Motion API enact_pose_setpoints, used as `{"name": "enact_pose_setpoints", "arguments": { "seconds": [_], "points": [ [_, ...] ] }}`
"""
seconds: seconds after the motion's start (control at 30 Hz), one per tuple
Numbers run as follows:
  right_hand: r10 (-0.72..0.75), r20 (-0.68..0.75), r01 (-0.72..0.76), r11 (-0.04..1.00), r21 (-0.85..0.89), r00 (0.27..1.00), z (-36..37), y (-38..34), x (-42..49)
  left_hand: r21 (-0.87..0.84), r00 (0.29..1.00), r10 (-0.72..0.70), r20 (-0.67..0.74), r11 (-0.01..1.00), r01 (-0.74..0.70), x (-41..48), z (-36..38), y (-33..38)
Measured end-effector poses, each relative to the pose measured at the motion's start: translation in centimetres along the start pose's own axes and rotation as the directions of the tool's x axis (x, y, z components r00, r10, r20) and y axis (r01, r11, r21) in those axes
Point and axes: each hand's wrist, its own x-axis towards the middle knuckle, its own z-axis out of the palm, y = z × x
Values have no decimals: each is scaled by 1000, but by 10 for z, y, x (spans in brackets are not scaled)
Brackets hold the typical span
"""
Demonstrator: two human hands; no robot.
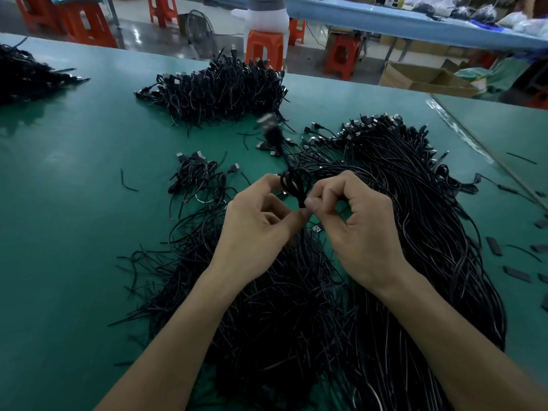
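Note:
A small coil of black USB cable (295, 182) hangs between my two hands above the green table (74, 203). Its plug end sticks up and away, blurred. My left hand (261, 223) holds the coil with fingers curled round its left side. My right hand (353, 221) pinches the coil's lower part between thumb and forefinger. Under both forearms lies a big heap of loose black cables (400, 232). A few coiled cables (198, 176) lie just left of my hands.
A larger pile of coiled cables (219, 90) sits farther back, another dark heap (26, 72) at far left. Short black pieces (517, 274) lie scattered at right. Beyond the table stand orange stools (264, 46), cardboard boxes (421, 80) and a seated person (267, 13).

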Motion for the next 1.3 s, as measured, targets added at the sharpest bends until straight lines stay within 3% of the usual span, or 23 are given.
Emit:
{"name": "enact_pose_setpoints", "arguments": {
  "seconds": [0.13, 0.4, 0.57, 0.7, 0.93, 1.1, 1.3],
  "points": [
    [29, -5, -29, 999, 29, 1000, 1, 4, -2, -75, 998, -38, 53, 996, 42, -2, 3, 1],
    [221, 3, -219, 961, 172, 975, 8, 8, -8, 46, 977, 182, -110, 983, -178, -1, 3, 7],
    [239, 70, -248, 955, 163, 968, 3, 6, 0, -143, 998, 37, -53, 989, -44, -3, 2, 9],
    [294, 127, -312, 936, 163, 947, -3, 7, 5, -58, 998, 47, -49, 997, -50, -3, 6, 8],
    [282, 90, -295, 931, 213, 955, -6, 9, 7, 170, 971, 225, -77, 963, -209, -4, 8, 9],
    [285, 36, -286, 937, 202, 958, -7, 10, 8, 43, 980, 183, -74, 983, -181, -4, 9, 12],
    [261, -77, -247, 956, 158, 962, -3, 6, 3, 221, 976, 212, -49, 955, -197, -6, 9, 10]
  ]
}}
